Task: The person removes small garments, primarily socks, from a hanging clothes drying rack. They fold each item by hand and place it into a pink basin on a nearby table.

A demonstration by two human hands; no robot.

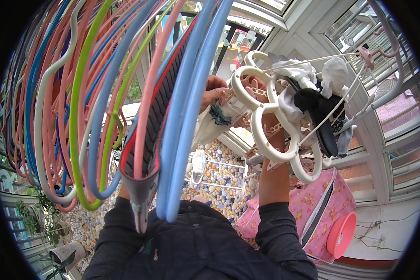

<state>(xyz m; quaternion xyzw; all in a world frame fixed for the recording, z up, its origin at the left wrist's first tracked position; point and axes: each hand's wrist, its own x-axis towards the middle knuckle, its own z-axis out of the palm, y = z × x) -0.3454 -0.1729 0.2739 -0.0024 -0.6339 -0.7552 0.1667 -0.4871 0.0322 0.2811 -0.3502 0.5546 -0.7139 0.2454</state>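
Observation:
My left hand (214,92) shows partly behind the blue hangers, thumb and finger pinched at the upper edge of a white cloth item (210,127) with a dark green patch. A pink clothes peg is at its fingertips. My right hand (254,84) reaches up behind a cream ring-shaped drying hanger (274,154); the rings and pegs hide most of its fingers, so its grip is unclear. Pink pegs hang on short chains (274,129) from the rings. White socks (297,71) and black socks (315,112) lie bunched over the drying hanger.
Many coloured hangers (78,140) crowd the left, one carrying a grey, red-edged garment (140,175). Below are a white shoe (197,168) at a white metal rack (227,164), a pebble-patterned floor (213,196), a pink patterned cover (322,210), a pink basin (341,235) and a potted plant (68,253).

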